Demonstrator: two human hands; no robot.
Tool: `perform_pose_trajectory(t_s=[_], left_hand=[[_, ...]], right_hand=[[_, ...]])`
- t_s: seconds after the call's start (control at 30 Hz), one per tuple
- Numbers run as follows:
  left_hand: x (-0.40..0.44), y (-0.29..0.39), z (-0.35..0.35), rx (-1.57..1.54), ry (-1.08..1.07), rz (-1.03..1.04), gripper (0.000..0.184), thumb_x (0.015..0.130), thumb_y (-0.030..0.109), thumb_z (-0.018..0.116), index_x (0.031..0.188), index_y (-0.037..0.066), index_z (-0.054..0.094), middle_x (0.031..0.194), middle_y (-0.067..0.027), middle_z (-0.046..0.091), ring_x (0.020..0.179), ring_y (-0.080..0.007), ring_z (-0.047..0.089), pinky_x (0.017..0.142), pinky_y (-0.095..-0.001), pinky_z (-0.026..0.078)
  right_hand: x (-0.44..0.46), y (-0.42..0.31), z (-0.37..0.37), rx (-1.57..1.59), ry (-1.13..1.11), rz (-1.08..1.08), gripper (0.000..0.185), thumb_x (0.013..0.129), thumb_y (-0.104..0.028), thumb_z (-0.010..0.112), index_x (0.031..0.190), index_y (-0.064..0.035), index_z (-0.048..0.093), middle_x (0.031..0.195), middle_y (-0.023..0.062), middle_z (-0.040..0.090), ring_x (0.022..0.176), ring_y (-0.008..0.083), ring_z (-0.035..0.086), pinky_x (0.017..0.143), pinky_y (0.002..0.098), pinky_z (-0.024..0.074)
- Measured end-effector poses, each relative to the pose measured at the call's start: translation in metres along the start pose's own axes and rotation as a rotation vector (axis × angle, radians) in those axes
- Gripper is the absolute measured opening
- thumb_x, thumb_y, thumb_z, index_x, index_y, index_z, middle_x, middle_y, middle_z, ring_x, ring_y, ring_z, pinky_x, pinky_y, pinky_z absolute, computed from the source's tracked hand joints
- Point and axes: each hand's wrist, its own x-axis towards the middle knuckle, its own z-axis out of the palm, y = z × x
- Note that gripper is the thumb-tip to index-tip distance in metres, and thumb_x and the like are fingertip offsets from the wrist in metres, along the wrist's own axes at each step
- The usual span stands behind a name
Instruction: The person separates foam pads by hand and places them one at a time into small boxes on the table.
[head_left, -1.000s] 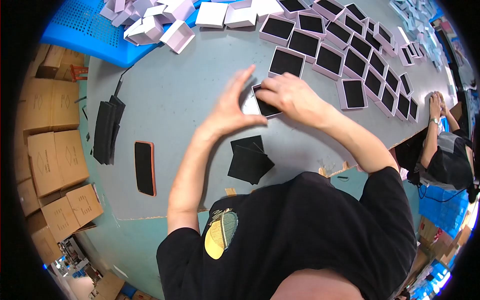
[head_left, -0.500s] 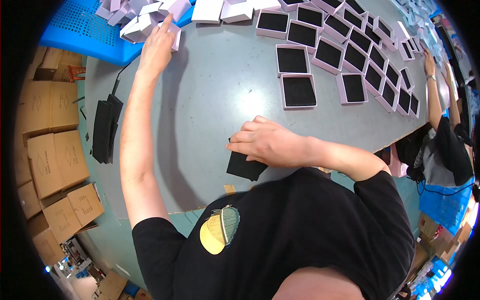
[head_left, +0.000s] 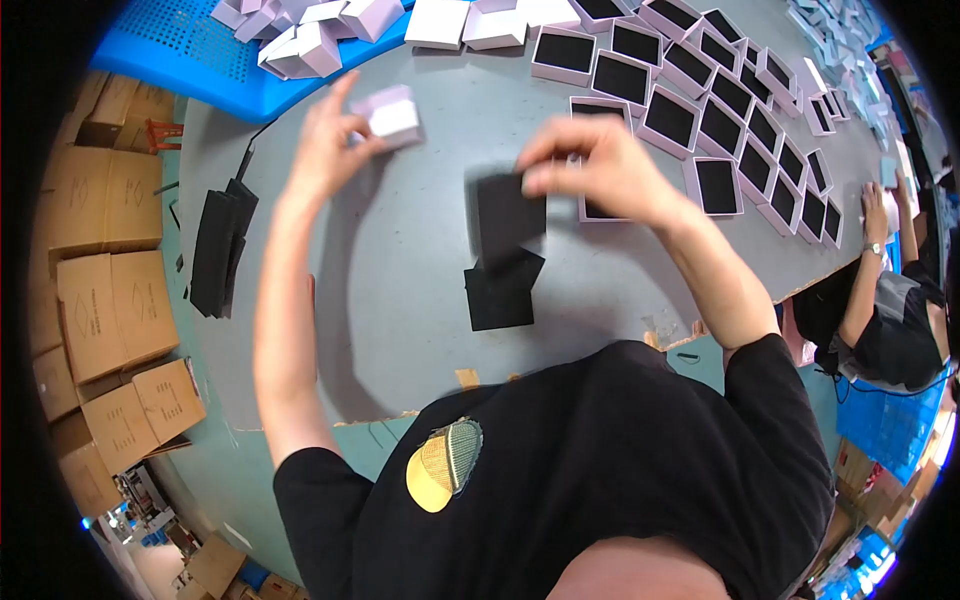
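My left hand (head_left: 330,145) grips a small pale lilac box (head_left: 398,118), blurred by motion, just in front of the blue basket. A black rectangular pad (head_left: 508,215) is pinched at its upper right corner between the fingers of my right hand (head_left: 600,165). Below that pad, several more black pads (head_left: 500,302) lie in a loose pile on the grey table. Behind my right hand, partly hidden by it, are two lilac boxes, one being an open box (head_left: 598,104) with black inside.
Several lilac boxes with black inserts (head_left: 715,185) cover the table's right side. The blue basket (head_left: 180,75) holds lilac boxes at upper left. Black strips (head_left: 215,250) are stacked on the left. Cardboard cartons (head_left: 110,310) stand beyond. At right, another person's hand (head_left: 875,210) works on the table.
My left hand has drawn a lilac box from the basket towards me. My right hand has lifted a black pad off the pile and moved it up and away from my body.
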Motion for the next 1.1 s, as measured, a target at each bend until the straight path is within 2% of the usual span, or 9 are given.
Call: perform_pose_trajectory(t_s=[0.1, 0.2, 0.3, 0.47, 0.6, 0.77, 0.87, 0.97, 1.1], left_hand=[[-0.023, 0.064, 0.034, -0.513, -0.057, -0.166, 0.019, 0.066, 0.010, 0.085, 0.069, 0.006, 0.066, 0.155, -0.0189, 0.037, 0.142, -0.0346, 0.038, 0.110, -0.0420, 0.038], [-0.027, 0.113, 0.057, -0.722, 0.025, -0.325, 0.062, 0.059, 0.013, 0.090, 0.114, 0.007, 0.063, 0.151, -0.0180, 0.039, 0.133, -0.0351, 0.048, 0.107, -0.0426, 0.043], [-0.027, 0.129, 0.073, -0.823, 0.068, -0.345, 0.120, 0.056, 0.011, 0.094, 0.153, 0.010, 0.023, 0.152, -0.0157, 0.038, 0.129, -0.0279, 0.052, 0.109, -0.0410, 0.042], [-0.015, 0.156, 0.090, -0.629, 0.122, -0.238, 0.113, 0.055, 0.017, 0.095, 0.150, 0.009, 0.033, 0.148, -0.0162, 0.042, 0.130, -0.0301, 0.050, 0.106, -0.0408, 0.044], [0.005, 0.156, 0.088, -0.529, 0.114, -0.046, 0.085, 0.070, 0.025, 0.086, 0.142, 0.006, 0.044, 0.145, -0.0180, 0.046, 0.130, -0.0346, 0.049, 0.107, -0.0431, 0.042], [0.090, 0.074, 0.078, -0.005, 0.250, 0.283, 0.066, 0.077, 0.011, 0.073, 0.138, 0.007, 0.048, 0.143, -0.0186, 0.049, 0.134, -0.0389, 0.044, 0.115, -0.0467, 0.032], [0.139, 0.042, 0.107, 0.208, 0.337, 0.388, 0.068, 0.088, 0.055, 0.061, 0.127, 0.000, 0.058, 0.122, -0.0268, 0.061, 0.111, -0.0387, 0.060, 0.098, -0.0470, 0.045], [0.163, 0.026, 0.123, 0.115, 0.070, 0.243, 0.059, 0.076, 0.008, 0.072, 0.132, 0.006, 0.053, 0.136, -0.0195, 0.054, 0.131, -0.0361, 0.047, 0.115, -0.0485, 0.031], [0.161, 0.047, 0.105, 0.227, -0.139, 0.123, 0.026, 0.079, 0.009, 0.072, 0.103, 0.002, 0.064, 0.102, -0.0176, 0.068, 0.109, -0.0352, 0.060, 0.114, -0.0502, 0.032]], right_hand=[[0.037, 0.025, -0.009, -0.013, 0.261, 0.024, 0.022, 0.079, -0.017, 0.079, 0.094, -0.0011, 0.074, 0.091, 0.0035, 0.072, 0.086, 0.0109, 0.064, 0.080, 0.0277, 0.0499], [0.061, 0.036, -0.004, -0.284, 0.224, -0.025, 0.027, 0.076, -0.022, 0.080, 0.093, -0.0009, 0.075, 0.090, 0.0099, 0.073, 0.087, 0.0184, 0.068, 0.081, 0.0321, 0.0518], [0.065, 0.057, 0.002, -0.837, 0.171, -0.316, 0.013, 0.072, -0.018, 0.076, 0.080, -0.0076, 0.075, 0.089, 0.0087, 0.068, 0.090, 0.0277, 0.063, 0.081, 0.0400, 0.0476], [0.046, 0.054, 0.005, -1.269, 0.189, -0.350, 0.010, 0.075, -0.017, 0.066, 0.079, -0.0082, 0.069, 0.089, 0.0093, 0.060, 0.094, 0.0263, 0.056, 0.080, 0.0400, 0.0409], [0.025, 0.052, -0.006, -1.417, 0.342, -0.253, 0.015, 0.080, -0.013, 0.058, 0.094, -0.0074, 0.059, 0.094, 0.0117, 0.058, 0.095, 0.0276, 0.056, 0.079, 0.0396, 0.0413], [0.009, 0.040, 0.005, -1.123, 0.279, -0.393, 0.021, 0.080, -0.015, 0.064, 0.101, -0.0092, 0.063, 0.099, 0.0100, 0.060, 0.097, 0.0282, 0.056, 0.082, 0.0409, 0.0430], [-0.012, 0.036, 0.052, -0.665, -0.038, -0.510, 0.027, 0.079, -0.017, 0.070, 0.105, -0.0093, 0.066, 0.103, 0.0075, 0.061, 0.099, 0.0268, 0.056, 0.086, 0.0417, 0.0441], [-0.029, 0.042, 0.095, -0.604, -0.278, -0.398, 0.034, 0.078, -0.011, 0.073, 0.111, -0.0072, 0.065, 0.109, 0.0067, 0.061, 0.106, 0.0274, 0.056, 0.092, 0.0398, 0.0440], [-0.039, 0.044, 0.106, -0.424, -0.288, -0.332, 0.029, 0.081, -0.005, 0.072, 0.109, -0.0056, 0.067, 0.099, 0.0065, 0.064, 0.096, 0.0253, 0.060, 0.087, 0.0364, 0.0480]])
